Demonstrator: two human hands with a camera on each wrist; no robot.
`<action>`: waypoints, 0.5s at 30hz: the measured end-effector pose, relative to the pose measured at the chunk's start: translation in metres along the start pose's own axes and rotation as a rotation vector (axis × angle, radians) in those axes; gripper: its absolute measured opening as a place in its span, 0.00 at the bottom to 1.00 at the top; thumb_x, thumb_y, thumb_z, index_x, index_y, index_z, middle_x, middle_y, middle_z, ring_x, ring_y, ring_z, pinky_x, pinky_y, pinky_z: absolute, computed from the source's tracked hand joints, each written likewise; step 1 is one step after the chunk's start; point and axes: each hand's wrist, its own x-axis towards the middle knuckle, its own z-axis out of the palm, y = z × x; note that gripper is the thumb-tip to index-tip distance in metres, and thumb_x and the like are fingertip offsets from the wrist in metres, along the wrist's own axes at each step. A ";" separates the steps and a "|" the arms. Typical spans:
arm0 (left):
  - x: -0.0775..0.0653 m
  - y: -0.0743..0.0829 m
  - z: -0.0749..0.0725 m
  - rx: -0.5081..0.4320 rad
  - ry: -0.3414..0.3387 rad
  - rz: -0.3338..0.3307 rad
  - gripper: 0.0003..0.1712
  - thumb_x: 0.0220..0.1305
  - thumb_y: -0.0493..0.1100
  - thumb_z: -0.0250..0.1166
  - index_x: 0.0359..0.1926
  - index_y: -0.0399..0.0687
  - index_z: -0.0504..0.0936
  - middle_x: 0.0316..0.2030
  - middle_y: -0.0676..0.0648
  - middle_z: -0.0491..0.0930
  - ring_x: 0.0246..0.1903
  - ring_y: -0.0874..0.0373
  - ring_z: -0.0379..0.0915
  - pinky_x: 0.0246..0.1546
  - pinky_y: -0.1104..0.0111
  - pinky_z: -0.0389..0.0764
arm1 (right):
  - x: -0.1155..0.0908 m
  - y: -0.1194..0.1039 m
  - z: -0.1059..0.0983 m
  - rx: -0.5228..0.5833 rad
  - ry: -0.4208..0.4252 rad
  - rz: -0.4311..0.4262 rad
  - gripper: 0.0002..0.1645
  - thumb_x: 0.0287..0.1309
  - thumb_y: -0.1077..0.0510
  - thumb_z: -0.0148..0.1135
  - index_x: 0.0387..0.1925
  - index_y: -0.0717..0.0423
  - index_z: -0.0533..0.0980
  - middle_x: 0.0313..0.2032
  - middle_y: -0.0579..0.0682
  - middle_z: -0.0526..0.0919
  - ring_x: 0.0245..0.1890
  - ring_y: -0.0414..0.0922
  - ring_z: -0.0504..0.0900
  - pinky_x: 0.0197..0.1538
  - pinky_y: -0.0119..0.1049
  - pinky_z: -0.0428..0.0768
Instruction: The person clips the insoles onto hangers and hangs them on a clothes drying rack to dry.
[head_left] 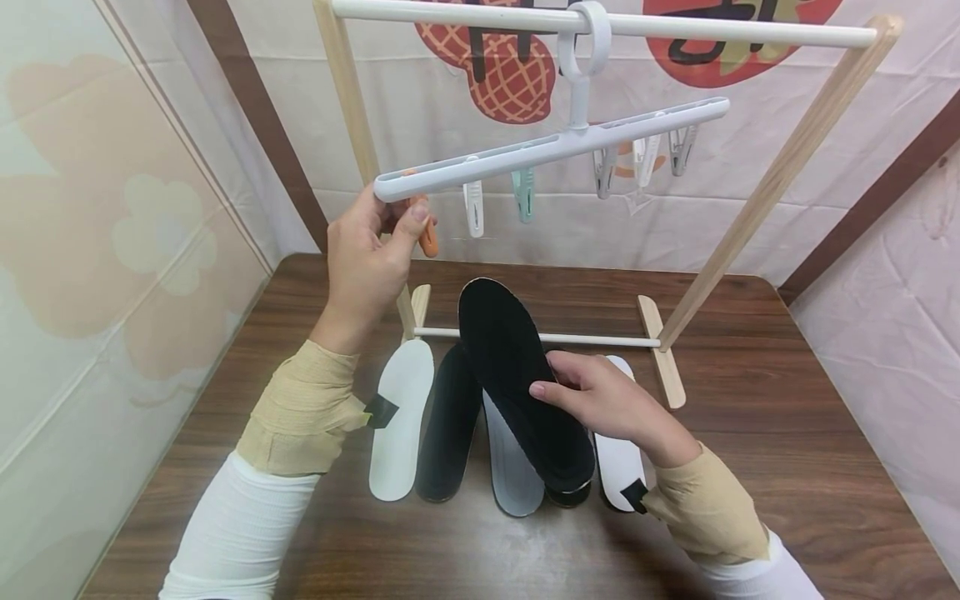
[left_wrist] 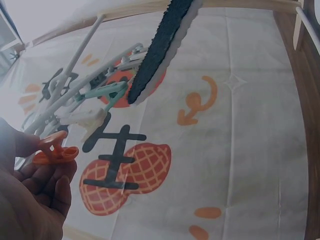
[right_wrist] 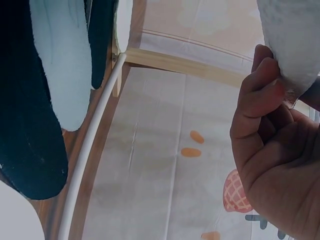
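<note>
My left hand [head_left: 367, 258] pinches an orange clothespin [head_left: 428, 239] at the left end of a pale hanger [head_left: 487, 167]. Its left end tilts lower than its right. White, green and grey clothespins [head_left: 525, 196] hang farther along it. With thumb and fingers, my right hand [head_left: 611, 400] grips a black insole [head_left: 517, 367] raised above the table. The insole's pale underside [right_wrist: 295, 45] shows in the right wrist view. Below and beside it lie several insoles: a white one [head_left: 401, 425], a black one [head_left: 447, 433], a grey one [head_left: 513, 467] and another white one [head_left: 618, 471].
The hanger's ring hooks over the white top bar [head_left: 465, 14] of a rack with wooden legs [head_left: 772, 192]. A lower white bar [head_left: 600, 340] runs behind the insoles. Printed fabric [head_left: 277, 167] encloses the brown wooden table [head_left: 787, 467].
</note>
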 end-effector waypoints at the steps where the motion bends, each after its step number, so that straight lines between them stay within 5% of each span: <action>1: 0.000 0.000 0.000 0.000 -0.001 0.002 0.17 0.72 0.38 0.63 0.58 0.35 0.79 0.27 0.46 0.81 0.28 0.62 0.75 0.32 0.71 0.70 | 0.001 -0.001 0.000 0.004 -0.005 0.000 0.05 0.67 0.53 0.65 0.35 0.46 0.78 0.19 0.36 0.69 0.24 0.36 0.70 0.30 0.32 0.71; 11: 0.000 -0.003 -0.001 -0.001 -0.003 0.021 0.17 0.71 0.38 0.63 0.57 0.35 0.79 0.26 0.46 0.81 0.28 0.53 0.75 0.31 0.72 0.70 | 0.005 -0.006 0.002 0.002 -0.021 -0.011 0.06 0.68 0.52 0.64 0.43 0.46 0.81 0.23 0.36 0.78 0.28 0.37 0.76 0.34 0.34 0.77; 15: 0.000 -0.003 -0.001 -0.004 0.000 0.012 0.17 0.71 0.38 0.63 0.57 0.36 0.79 0.26 0.46 0.81 0.28 0.58 0.75 0.32 0.71 0.70 | 0.006 -0.008 0.002 0.010 -0.026 -0.013 0.06 0.68 0.51 0.64 0.43 0.46 0.81 0.24 0.36 0.81 0.28 0.36 0.78 0.35 0.34 0.78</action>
